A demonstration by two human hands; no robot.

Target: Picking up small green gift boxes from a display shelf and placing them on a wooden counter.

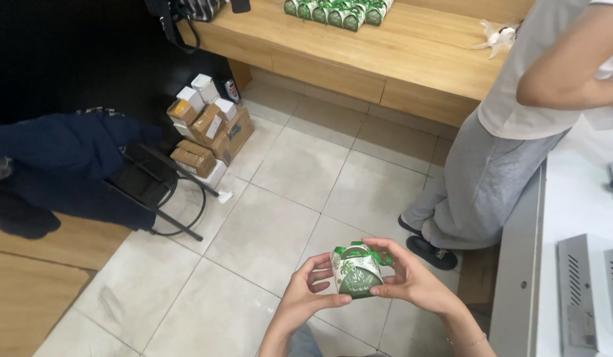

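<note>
- The gift box (358, 272), small, white with green leaf print and a green ribbon bow on top, sits in mid-air between both hands, low in the view above the pale tiled floor (300, 172); nothing carries it but the fingers.
- The left hand (309, 285) is closed on the box's left side, thumb under the front lower edge and fingers curled at the side.
- The right hand (405, 274) is closed on the right side, fingers arched over the bow and thumb behind.
- To handle it well, I judge a light grip on the side walls is best, so the thin card does not dent and the bow stays unflattened.
- A row of matching green boxes (339, 12) stands along the far edge of a long wooden bench (412, 59).
- Another person (518, 125), in a white top and grey trousers, stands at the right end of that bench.
- Cardboard parcels (204, 129) are stacked on the floor near the bench's left end, beside a folding chair (164, 192) draped with dark blue cloth (61, 155).
- A white counter (571, 205) with a grey metal device runs down the right edge.
</note>
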